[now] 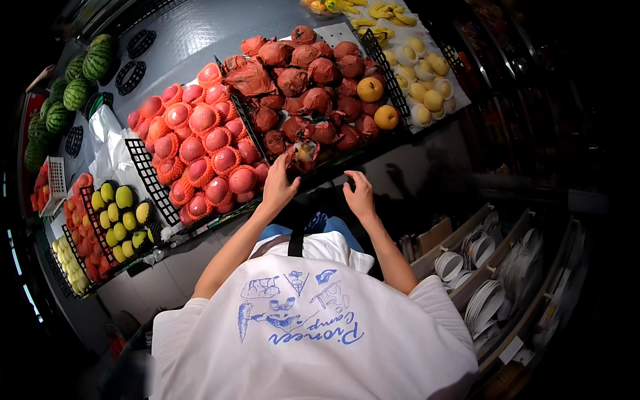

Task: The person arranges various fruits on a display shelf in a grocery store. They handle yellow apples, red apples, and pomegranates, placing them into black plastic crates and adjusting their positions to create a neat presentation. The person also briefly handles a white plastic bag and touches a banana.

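My left hand point(279, 185) is at the front edge of the fruit display, thumb apart from the fingers. Its fingertips are beside a fruit in torn paper wrapping point(304, 153); whether they touch it I cannot tell. Behind that fruit lies a heap of fruits in reddish-brown paper point(317, 100), with two bare round brown pears point(370, 89) at its right. My right hand point(360, 194) hovers in front of the display edge, fingers curved and apart, holding nothing. Left of my left hand, red apples point(202, 118) are piled in pink foam nets.
Black plastic grid dividers point(152, 180) separate the fruit. Yellow fruits point(432, 100) and bananas point(392, 13) lie at the right, green fruits point(120, 220) and watermelons point(97, 62) at the left. Slotted shelves with stacked white dishes point(484, 302) stand low right. Another person's hand point(47, 72) shows far left.
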### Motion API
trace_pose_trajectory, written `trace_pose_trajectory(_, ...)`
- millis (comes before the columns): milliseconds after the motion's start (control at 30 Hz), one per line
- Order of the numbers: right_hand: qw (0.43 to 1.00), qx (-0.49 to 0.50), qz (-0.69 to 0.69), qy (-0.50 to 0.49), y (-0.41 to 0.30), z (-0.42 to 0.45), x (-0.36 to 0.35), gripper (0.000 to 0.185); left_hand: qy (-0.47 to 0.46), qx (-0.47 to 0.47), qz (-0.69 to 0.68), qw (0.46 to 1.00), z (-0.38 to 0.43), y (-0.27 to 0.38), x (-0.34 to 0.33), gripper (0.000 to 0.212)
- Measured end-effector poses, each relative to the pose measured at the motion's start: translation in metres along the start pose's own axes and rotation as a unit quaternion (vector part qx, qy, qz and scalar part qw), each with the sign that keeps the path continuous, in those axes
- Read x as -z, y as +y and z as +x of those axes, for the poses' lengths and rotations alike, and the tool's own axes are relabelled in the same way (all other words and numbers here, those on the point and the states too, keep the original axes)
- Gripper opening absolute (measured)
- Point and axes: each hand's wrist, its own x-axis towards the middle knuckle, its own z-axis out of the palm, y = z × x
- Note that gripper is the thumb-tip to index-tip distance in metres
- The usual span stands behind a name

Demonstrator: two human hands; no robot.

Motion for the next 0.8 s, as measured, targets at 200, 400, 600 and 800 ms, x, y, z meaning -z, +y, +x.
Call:
trace_pose_trajectory(200,0.999,0.036,0.017,-0.036,0.014,0.054,0.022,0.030,0.058,0.085,0.038,0.994,0.028,0.006,-0.044,0.079)
trace_pose_trajectory(400,0.991,0.052,0.031,-0.118,0.050,0.092,0.051,0.029,0.156,0.134,0.018,0.978,0.025,0.022,-0.061,0.071)
trace_pose_trajectory(600,0.975,0.071,0.027,-0.208,0.077,0.127,0.073,0.028,0.198,0.170,0.092,0.961,0.018,0.032,-0.067,0.081)
trace_pose_trajectory(800,0.970,0.113,0.019,-0.215,0.086,0.148,0.073,0.030,0.222,0.191,0.078,0.953,0.019,0.035,-0.079,0.073)
